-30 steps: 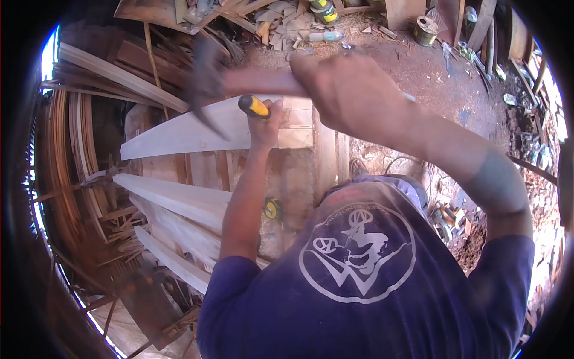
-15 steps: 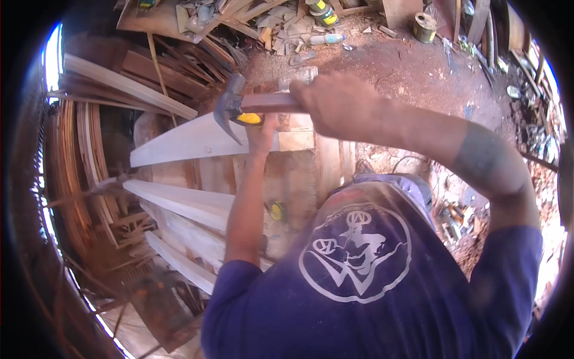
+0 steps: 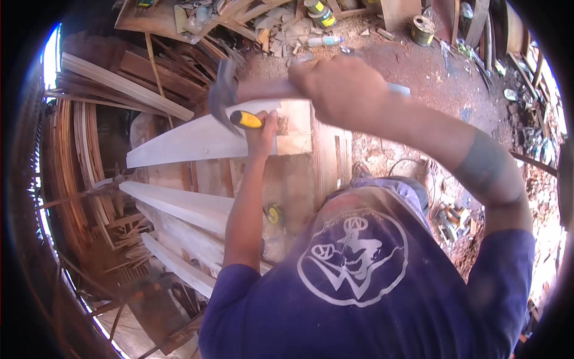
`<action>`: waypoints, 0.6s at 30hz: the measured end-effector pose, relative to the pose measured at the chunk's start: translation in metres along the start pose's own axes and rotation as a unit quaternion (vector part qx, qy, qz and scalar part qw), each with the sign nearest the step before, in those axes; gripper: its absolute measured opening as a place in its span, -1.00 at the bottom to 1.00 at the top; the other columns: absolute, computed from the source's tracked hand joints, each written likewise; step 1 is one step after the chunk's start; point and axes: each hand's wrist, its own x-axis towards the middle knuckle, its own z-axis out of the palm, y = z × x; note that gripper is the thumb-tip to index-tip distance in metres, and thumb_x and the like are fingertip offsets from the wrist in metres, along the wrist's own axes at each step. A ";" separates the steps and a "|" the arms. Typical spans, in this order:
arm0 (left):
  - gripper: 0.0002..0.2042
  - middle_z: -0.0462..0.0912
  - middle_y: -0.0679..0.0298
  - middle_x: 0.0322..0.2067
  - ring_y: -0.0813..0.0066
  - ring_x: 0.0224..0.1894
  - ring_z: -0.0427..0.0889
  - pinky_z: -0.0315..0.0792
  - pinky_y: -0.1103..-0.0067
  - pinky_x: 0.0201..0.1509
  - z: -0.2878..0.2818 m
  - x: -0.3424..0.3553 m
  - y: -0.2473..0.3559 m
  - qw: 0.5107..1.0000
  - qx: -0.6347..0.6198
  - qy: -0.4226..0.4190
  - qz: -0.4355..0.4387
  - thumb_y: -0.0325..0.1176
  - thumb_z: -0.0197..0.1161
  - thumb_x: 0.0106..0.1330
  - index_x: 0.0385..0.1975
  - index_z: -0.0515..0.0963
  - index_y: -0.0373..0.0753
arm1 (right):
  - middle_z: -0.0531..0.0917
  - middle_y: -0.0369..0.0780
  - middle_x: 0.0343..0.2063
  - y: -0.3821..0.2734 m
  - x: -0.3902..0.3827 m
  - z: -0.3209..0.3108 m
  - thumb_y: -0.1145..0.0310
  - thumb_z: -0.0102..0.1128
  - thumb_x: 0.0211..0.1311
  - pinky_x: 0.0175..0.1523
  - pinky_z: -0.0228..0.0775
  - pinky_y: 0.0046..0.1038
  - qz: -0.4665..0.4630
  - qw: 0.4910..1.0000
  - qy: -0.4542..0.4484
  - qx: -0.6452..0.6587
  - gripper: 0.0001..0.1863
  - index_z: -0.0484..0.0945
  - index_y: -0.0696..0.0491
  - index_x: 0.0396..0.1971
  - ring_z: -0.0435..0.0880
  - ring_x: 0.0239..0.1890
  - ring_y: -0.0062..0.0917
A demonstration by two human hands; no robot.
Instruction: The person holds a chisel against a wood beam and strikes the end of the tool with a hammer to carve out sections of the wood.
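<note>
My right hand (image 3: pixel 342 90) is wrapped round the wooden handle of a claw hammer (image 3: pixel 269 88). The hammer's dark head, smeared by motion, is in the air just beyond the left hand. My left hand (image 3: pixel 261 133) grips a chisel by its yellow and black handle (image 3: pixel 246 119); its blade is hidden or too small to make out. Beneath both hands lies a pale tapered board (image 3: pixel 185 142), with the left hand near its right end. A cut, bare-wood patch (image 3: pixel 295 143) shows at that end.
More pale boards (image 3: pixel 179 200) lie nearer me on the bench. A yellow tape measure (image 3: pixel 274 214) sits between them and my body. Timber stacks (image 3: pixel 81 173) stand at the left. Wood scraps, cans (image 3: pixel 423 30) and a plastic bottle (image 3: pixel 324 40) lie on the far floor.
The hammer and my right hand have moved up and slightly away, so more of the chisel's yellow handle shows. My left hand stays at about the same place on the board.
</note>
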 end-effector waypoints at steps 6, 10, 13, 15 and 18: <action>-0.61 0.36 0.42 -0.71 0.67 -0.61 0.30 0.28 0.62 -0.47 0.007 -0.005 0.002 0.998 0.021 0.064 0.010 -0.28 0.23 0.43 -0.67 0.31 -0.19 | 0.67 0.08 -0.45 0.033 -0.033 0.005 0.47 0.12 0.14 -0.17 0.52 -0.13 0.137 0.966 0.137 0.170 -0.74 0.51 0.23 -0.16 0.73 -0.31 -0.09; -0.58 0.33 0.43 -0.77 0.65 -0.76 0.22 0.13 0.59 -0.65 0.011 0.056 0.009 0.990 -0.002 0.023 -0.142 -0.24 0.27 0.40 -0.71 0.32 -0.13 | 0.62 0.01 -0.54 0.043 -0.032 0.002 0.39 0.19 0.16 -0.23 0.43 -0.17 0.199 0.939 0.135 0.245 -0.76 0.52 0.24 -0.26 0.67 -0.45 -0.22; -0.57 0.27 0.46 -0.80 0.65 -0.80 0.17 0.07 0.59 -0.69 0.014 0.085 0.045 0.985 -0.111 0.019 -0.129 -0.25 0.27 0.41 -0.72 0.30 -0.10 | 0.54 -0.16 -0.60 0.047 -0.032 0.000 0.35 0.22 0.18 -0.32 0.36 -0.29 0.206 0.929 0.151 0.269 -0.75 0.51 0.23 -0.26 0.56 -0.53 -0.41; -0.56 0.22 0.49 -0.81 0.69 -0.78 0.17 0.04 0.60 -0.68 0.006 0.078 0.057 0.981 -0.181 0.002 -0.065 -0.27 0.27 0.42 -0.73 0.29 -0.10 | 0.45 -0.30 -0.65 0.041 -0.042 0.000 0.36 0.23 0.19 -0.41 0.29 -0.41 0.242 0.909 0.167 0.295 -0.79 0.49 0.20 -0.34 0.46 -0.57 -0.57; -0.57 0.24 0.49 -0.79 0.70 -0.76 0.20 0.07 0.62 -0.65 0.008 0.055 0.054 0.996 -0.076 0.040 -0.030 -0.28 0.27 0.42 -0.73 0.30 -0.12 | 0.45 -0.33 -0.66 0.042 -0.045 -0.003 0.37 0.25 0.19 -0.44 0.26 -0.43 0.287 0.892 0.119 0.328 -0.81 0.47 0.16 -0.39 0.43 -0.59 -0.64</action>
